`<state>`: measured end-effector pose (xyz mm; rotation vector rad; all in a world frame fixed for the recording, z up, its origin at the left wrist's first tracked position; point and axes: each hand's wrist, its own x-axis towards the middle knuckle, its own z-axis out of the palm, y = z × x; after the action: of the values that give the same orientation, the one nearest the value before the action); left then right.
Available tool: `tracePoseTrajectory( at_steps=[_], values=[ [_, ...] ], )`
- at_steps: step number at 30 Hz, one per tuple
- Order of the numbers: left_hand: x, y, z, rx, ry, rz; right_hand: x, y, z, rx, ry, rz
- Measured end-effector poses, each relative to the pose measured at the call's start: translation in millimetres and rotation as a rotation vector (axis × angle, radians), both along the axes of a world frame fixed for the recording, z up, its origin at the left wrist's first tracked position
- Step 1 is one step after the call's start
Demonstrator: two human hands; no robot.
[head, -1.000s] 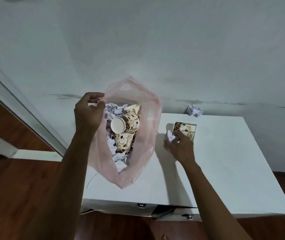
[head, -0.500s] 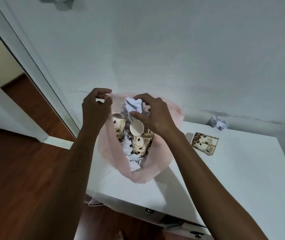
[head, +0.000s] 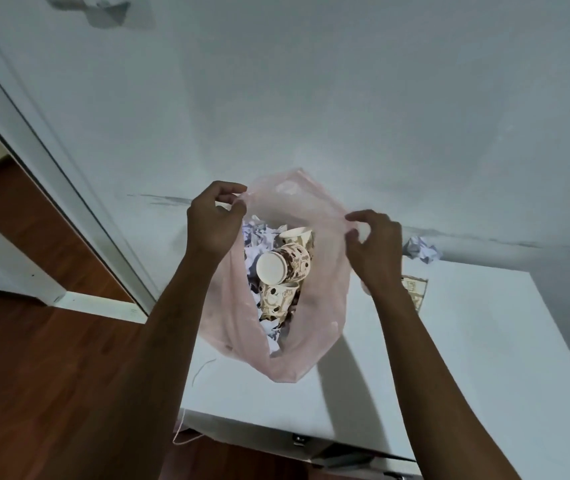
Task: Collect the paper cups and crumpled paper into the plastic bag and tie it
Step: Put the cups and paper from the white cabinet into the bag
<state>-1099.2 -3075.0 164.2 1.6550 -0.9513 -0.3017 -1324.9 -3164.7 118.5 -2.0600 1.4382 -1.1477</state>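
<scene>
A pink plastic bag (head: pixel 325 299) stands open on the white table (head: pixel 477 358). Inside it lie brown-patterned paper cups (head: pixel 285 266) and crumpled white paper (head: pixel 259 237). My left hand (head: pixel 216 220) pinches the bag's left rim. My right hand (head: pixel 373 244) pinches the right rim, spreading the mouth wide. One flattened patterned cup (head: pixel 415 294) lies on the table behind my right wrist, partly hidden. A crumpled paper ball (head: pixel 420 249) rests at the table's back edge against the wall.
A white wall rises right behind the table. A door frame (head: pixel 51 161) and wooden floor (head: pixel 34 375) lie to the left. A thin pink strip (head: pixel 183 434) hangs over the table's front-left edge. Metal fittings (head: pixel 299 439) show under the front edge.
My right hand dropped the crumpled paper into the bag, drew out, and took hold of the bag's right rim. The left hand kept its grip on the left rim.
</scene>
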Motion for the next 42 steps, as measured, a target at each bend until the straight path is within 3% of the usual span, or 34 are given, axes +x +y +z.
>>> tracePoseTrajectory(
  at_steps=[4,7,9,14,18,21,25,30,38,42],
  values=[
    [-14.9,-10.6,1.1,0.019,0.029,-0.050,-63.9,-18.3,-37.9,0.294,0.230,-0.252],
    [-25.4,-17.9,3.0,0.018,0.057,-0.089,-102.1,-23.2,-65.6,0.604,0.505,-0.288],
    [-31.4,-21.4,4.1,0.013,0.069,-0.110,-116.5,-20.4,-78.7,0.673,0.474,-0.266],
    [-24.6,-20.6,8.4,-0.003,0.067,-0.047,-118.9,-1.6,-83.0,0.555,0.152,-0.330],
    [-1.3,-10.1,10.7,-0.043,0.040,0.041,-93.6,9.4,-32.0,0.363,-0.079,-0.275],
    [9.2,-3.5,13.1,-0.048,0.017,0.061,-59.2,18.9,17.6,0.254,-0.224,-0.116],
    [12.8,0.0,14.3,-0.045,-0.016,0.050,3.9,24.1,50.8,0.320,-0.002,0.214],
    [6.2,-0.7,15.5,-0.020,-0.032,0.039,61.1,23.6,47.9,0.317,0.109,0.372],
    [-16.8,-17.0,6.9,-0.018,-0.065,-0.023,9.1,-5.2,21.0,0.060,-0.127,0.038],
    [-35.9,-35.9,1.0,-0.006,-0.066,-0.052,-24.6,-39.9,-18.9,0.105,-0.174,-0.176]
  ],
)
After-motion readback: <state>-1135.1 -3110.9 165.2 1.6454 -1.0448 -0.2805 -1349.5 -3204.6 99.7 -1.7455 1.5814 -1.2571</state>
